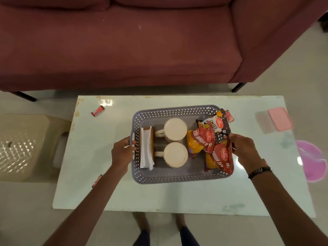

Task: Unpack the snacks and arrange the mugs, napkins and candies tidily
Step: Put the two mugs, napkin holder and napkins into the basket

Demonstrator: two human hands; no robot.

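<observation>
A grey perforated basket (177, 178) sits mid-table. Inside it, two cream mugs (175, 129) (175, 154) stand upside down, handles to the left. White napkins in a brown holder (146, 148) lean at the basket's left end. Several red and yellow snack packets (210, 141) are piled at its right end. My left hand (123, 151) grips the basket's left handle. My right hand (243, 148) is at the basket's right rim, fingers closed on the rim against the packets. One red candy (98, 110) lies on the far left of the table; another (96, 180) lies at my left forearm.
The glossy white table (177, 197) stands in front of a maroon sofa (124, 43). A pink box (280, 121) and a pink plate (311, 160) lie at the table's right end. A beige plastic stool (23, 144) stands on the floor to the left. My feet show below.
</observation>
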